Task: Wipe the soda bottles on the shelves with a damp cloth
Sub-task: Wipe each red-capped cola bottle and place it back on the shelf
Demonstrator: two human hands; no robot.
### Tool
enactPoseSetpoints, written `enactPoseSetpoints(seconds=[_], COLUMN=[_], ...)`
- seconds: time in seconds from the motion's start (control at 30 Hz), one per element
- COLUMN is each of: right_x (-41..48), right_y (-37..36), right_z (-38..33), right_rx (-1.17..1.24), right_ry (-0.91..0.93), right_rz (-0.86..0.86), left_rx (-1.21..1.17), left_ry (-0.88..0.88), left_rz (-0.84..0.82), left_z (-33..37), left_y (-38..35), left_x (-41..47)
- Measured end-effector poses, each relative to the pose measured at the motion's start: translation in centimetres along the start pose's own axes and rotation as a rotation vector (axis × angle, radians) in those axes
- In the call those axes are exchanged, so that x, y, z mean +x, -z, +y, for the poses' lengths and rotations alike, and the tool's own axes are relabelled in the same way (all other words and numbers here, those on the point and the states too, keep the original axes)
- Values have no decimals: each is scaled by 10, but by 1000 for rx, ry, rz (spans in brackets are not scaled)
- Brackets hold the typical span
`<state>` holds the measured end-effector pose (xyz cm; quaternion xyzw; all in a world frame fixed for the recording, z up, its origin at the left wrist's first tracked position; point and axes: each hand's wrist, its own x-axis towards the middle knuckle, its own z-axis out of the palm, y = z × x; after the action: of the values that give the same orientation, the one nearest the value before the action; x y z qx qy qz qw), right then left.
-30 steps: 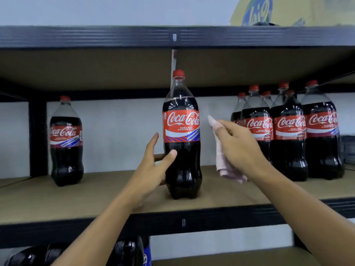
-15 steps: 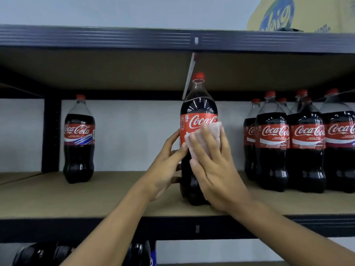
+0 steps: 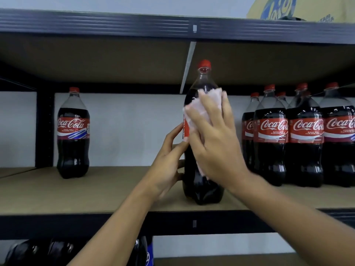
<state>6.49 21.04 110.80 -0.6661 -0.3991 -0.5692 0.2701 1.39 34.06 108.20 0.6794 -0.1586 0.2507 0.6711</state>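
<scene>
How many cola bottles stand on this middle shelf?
7 visible: a lone bottle at left, the middle bottle under the cloth, five bottles clustered right; others may hide behind them.

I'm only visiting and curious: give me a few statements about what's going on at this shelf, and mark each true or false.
1. The right hand presses a pale pink cloth against the middle bottle. True.
2. The middle bottle has no cap. False: its red cap is on.
3. The left hand holds the middle bottle's side. True.
4. The lone bottle at the left lies on its side. False: it stands upright on the shelf.
</scene>
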Motion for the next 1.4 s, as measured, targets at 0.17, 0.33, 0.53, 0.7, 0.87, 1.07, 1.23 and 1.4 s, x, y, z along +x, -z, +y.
enactPoseSetpoints(seconds=[0.17,0.33,0.53,0.7,0.87,1.07,1.23,1.4], right_x=[-52,36,42,-67,-37,82,31,-62], right_y=[0,13,2,-4,1,11,1,6], right_z=[-4,9,9,-2,9,23,17,6], right_rx=[-89,-112,-94,29,-67,416,514,599], right_ry=[31,0,4,-35,24,-273,-239,-270], right_rz=[-125,-60,30,-140,-164,31,108,-112], left_rx=[-45,-40,-36,-33,-33,-28,-41,91], left_ry=[-17,1,-5,-9,-23,14,43,-5], left_rz=[-16,-17,-6,-13,-9,-9,-11,41], left_z=[-3,-5,-7,-8,-8,-8,-5,0], left_y=[3,6,7,7,6,8,6,-1], left_x=[0,3,3,4,4,3,1,7])
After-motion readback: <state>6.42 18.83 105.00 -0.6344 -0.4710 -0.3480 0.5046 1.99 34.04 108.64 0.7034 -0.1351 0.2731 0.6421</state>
